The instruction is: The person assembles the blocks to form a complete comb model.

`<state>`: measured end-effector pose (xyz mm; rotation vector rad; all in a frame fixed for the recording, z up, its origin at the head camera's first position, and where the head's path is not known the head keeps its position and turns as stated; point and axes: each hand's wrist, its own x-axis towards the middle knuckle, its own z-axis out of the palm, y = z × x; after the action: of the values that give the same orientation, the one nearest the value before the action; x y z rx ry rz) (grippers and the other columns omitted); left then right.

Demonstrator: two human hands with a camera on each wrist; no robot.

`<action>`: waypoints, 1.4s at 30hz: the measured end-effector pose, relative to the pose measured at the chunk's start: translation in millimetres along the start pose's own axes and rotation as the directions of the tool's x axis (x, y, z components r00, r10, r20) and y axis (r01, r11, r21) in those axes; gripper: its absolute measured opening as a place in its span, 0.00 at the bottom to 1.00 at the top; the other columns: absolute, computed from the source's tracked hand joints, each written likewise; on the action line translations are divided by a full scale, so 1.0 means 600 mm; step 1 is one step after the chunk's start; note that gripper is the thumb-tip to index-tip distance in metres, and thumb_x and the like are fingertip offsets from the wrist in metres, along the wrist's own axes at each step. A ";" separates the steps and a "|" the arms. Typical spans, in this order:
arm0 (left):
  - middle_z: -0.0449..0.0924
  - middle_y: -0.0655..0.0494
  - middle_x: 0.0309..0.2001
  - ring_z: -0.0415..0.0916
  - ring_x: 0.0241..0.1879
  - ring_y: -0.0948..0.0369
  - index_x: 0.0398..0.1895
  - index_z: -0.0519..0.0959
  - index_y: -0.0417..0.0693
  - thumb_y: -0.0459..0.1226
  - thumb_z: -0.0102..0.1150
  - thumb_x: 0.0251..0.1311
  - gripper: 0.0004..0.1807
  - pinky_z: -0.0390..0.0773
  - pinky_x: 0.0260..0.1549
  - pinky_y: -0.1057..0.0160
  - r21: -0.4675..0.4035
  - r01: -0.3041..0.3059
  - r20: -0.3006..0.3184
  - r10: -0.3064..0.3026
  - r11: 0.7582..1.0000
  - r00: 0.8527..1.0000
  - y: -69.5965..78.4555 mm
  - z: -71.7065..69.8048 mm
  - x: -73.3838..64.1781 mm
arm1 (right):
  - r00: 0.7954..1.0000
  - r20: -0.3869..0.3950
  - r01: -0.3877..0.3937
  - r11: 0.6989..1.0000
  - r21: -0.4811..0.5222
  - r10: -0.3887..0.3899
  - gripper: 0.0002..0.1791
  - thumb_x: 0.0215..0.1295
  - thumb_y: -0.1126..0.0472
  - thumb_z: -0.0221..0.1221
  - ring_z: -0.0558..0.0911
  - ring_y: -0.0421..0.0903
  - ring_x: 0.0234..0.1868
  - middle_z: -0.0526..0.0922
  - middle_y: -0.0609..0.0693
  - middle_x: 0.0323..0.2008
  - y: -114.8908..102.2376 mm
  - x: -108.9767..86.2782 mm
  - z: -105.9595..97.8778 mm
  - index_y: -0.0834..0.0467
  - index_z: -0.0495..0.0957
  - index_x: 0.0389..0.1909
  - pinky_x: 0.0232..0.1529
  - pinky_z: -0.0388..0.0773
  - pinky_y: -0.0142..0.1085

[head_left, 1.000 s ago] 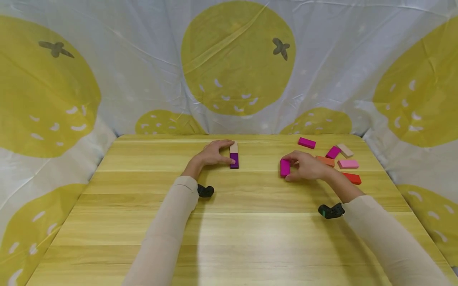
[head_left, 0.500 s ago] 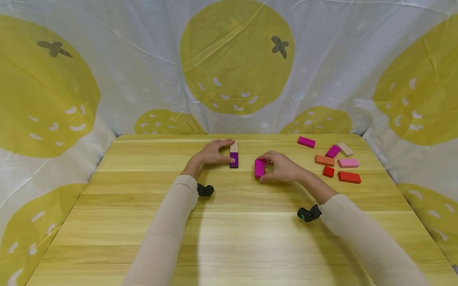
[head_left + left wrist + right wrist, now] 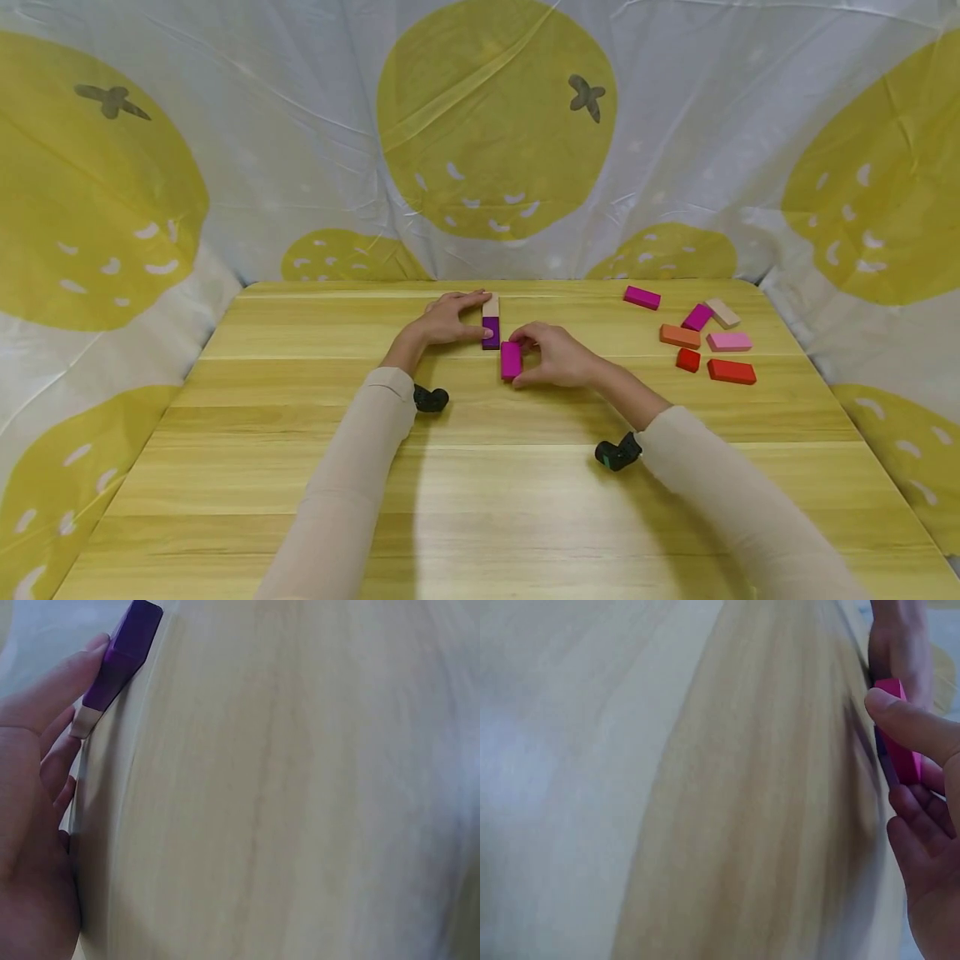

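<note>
In the head view my left hand (image 3: pixel 448 320) holds a purple block (image 3: pixel 491 332) and a beige block (image 3: pixel 491 306) lined up end to end on the table. Its thumb lies on the purple block and a finger reaches the far end of the beige one. My right hand (image 3: pixel 558 357) pinches a magenta block (image 3: pixel 511 361) between thumb and fingers, just to the right of the purple block's near end. In the right wrist view that magenta block (image 3: pixel 901 735) stands between thumb and fingertips, with the left hand behind it.
At the right of the wooden table (image 3: pixel 487 500) lie an orange block (image 3: pixel 680 336), a small red block (image 3: pixel 687 360), a longer red block (image 3: pixel 731 372), a pink block (image 3: pixel 729 342), a second beige block (image 3: pixel 722 313) and two more magenta blocks (image 3: pixel 642 297). A patterned cloth (image 3: pixel 495 125) hangs behind.
My right hand has carried the magenta block leftward from near the loose blocks to beside the purple one. The left hand has stayed in place.
</note>
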<state>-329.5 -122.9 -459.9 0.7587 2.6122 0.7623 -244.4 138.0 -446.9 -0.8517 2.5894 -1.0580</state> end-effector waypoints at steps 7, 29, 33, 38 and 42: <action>0.50 0.62 0.82 0.47 0.78 0.51 0.83 0.58 0.61 0.58 0.64 0.66 0.45 0.49 0.71 0.40 0.009 -0.008 -0.016 0.008 1.000 1.000 0.000 0.003 0.000 | 1.000 -0.008 0.012 1.000 -0.006 -0.012 0.38 0.50 0.55 0.82 0.81 0.48 0.53 0.82 0.54 0.53 -0.003 0.013 0.022 0.65 0.77 0.59 0.59 0.77 0.40; 0.53 0.59 0.81 0.48 0.79 0.50 0.80 0.64 0.59 0.54 0.67 0.65 0.42 0.46 0.73 0.41 -0.042 -0.040 -0.030 0.039 0.998 0.999 -0.005 -0.001 -0.004 | 0.996 -0.016 0.091 0.994 -0.065 -0.093 0.28 0.65 0.54 0.72 0.81 0.48 0.58 0.85 0.53 0.56 0.001 0.004 0.029 0.62 0.81 0.62 0.62 0.76 0.43; 0.53 0.59 0.81 0.47 0.79 0.50 0.81 0.64 0.58 0.54 0.67 0.65 0.43 0.45 0.73 0.41 -0.044 -0.035 -0.030 0.033 0.998 0.999 -0.004 -0.001 -0.005 | 0.996 -0.016 0.082 0.995 -0.050 -0.083 0.28 0.65 0.54 0.72 0.81 0.49 0.58 0.85 0.53 0.56 -0.001 0.005 0.032 0.62 0.81 0.62 0.62 0.76 0.43; 0.53 0.58 0.81 0.48 0.79 0.50 0.80 0.64 0.58 0.54 0.66 0.65 0.42 0.46 0.73 0.40 -0.037 -0.032 -0.030 0.031 0.999 0.999 -0.004 -0.002 -0.005 | 0.996 -0.022 0.081 0.996 -0.045 -0.082 0.28 0.65 0.54 0.72 0.81 0.48 0.59 0.84 0.53 0.56 -0.001 0.007 0.034 0.62 0.81 0.62 0.62 0.76 0.43; 0.54 0.59 0.81 0.49 0.78 0.50 0.80 0.64 0.57 0.55 0.66 0.64 0.43 0.47 0.73 0.40 -0.030 -0.031 -0.032 0.030 0.999 0.999 -0.002 -0.002 -0.004 | 0.996 -0.033 0.087 0.995 -0.053 -0.089 0.27 0.64 0.55 0.73 0.81 0.49 0.59 0.84 0.53 0.56 0.001 0.008 0.036 0.62 0.81 0.62 0.62 0.75 0.44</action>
<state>-328.8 -125.8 -459.3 0.7856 2.6156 0.8277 -240.2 123.2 -462.6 -0.9763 2.6402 -1.0428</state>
